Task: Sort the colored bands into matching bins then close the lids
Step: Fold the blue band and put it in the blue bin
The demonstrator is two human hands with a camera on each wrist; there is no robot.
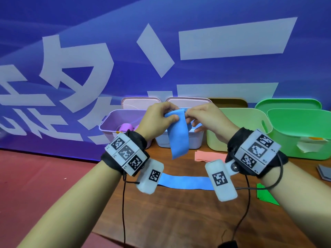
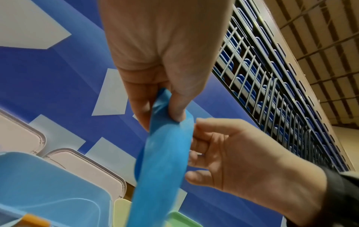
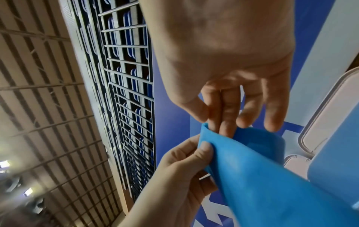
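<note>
A blue band (image 1: 179, 138) hangs from both hands over the blue bin (image 1: 196, 140). My left hand (image 1: 170, 114) pinches its top end between thumb and fingers; the left wrist view shows this left hand (image 2: 161, 116) on the blue band (image 2: 165, 153). My right hand (image 1: 189, 114) pinches the same top edge from the right. In the right wrist view, the right hand (image 3: 215, 124) has its fingertips tucked into the fold of the blue band (image 3: 262, 169). A second blue band (image 1: 184, 182) lies flat on the table near me.
Open bins stand in a row: purple bin (image 1: 111, 122) with purple rolls (image 1: 126, 127), the blue one, yellow-green bin (image 1: 232, 122), green bin (image 1: 300, 133). Their lids lean against a blue banner behind. A salmon band (image 1: 209, 155), green band (image 1: 265, 194) and dark grey bands (image 1: 324, 172) lie on the wooden table.
</note>
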